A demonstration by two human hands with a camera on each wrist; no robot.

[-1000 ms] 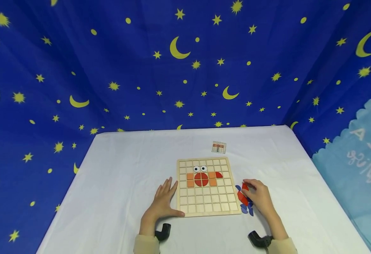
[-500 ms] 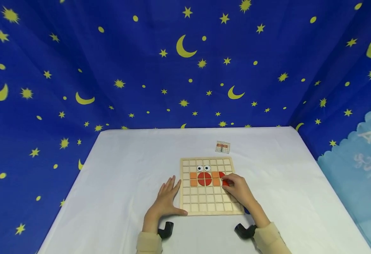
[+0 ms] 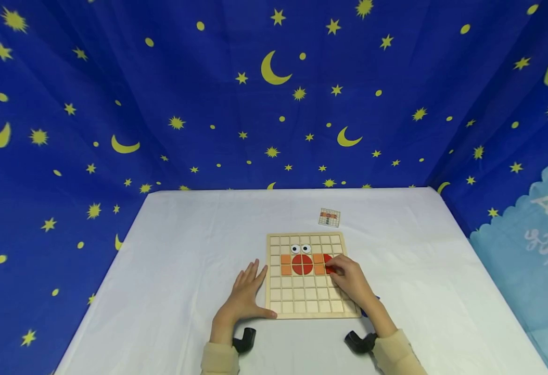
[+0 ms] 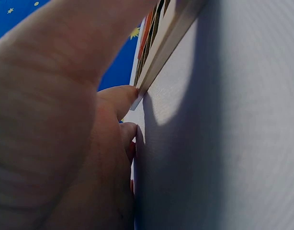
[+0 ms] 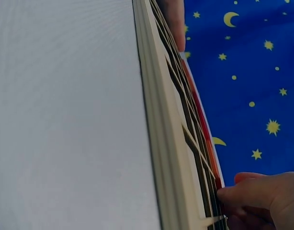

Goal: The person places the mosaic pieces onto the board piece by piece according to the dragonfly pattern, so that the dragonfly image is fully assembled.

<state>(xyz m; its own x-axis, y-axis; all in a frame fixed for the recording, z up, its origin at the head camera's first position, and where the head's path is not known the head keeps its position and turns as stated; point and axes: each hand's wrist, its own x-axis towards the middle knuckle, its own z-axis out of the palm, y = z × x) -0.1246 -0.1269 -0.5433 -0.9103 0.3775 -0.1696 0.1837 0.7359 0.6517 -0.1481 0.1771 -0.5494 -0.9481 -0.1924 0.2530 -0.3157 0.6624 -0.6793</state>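
I see eyes [image 3: 295,249], red circle [image 3: 305,267], orange sqs [image 3: 285,269] in; low rows [image 3: 311,294] bare. L hand [image 3: 244,300] spread, R hand [image 3: 350,278] pinches red pc [image 3: 329,270].

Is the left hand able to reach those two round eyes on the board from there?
Probably yes. The left hand rests at the board's left edge, and nothing tall stands between it and the eyes. The right hand is off to the right.

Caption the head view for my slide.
Left grip, spread wide, touching a wooden grid board; right grip pinching a red piece at its right side.
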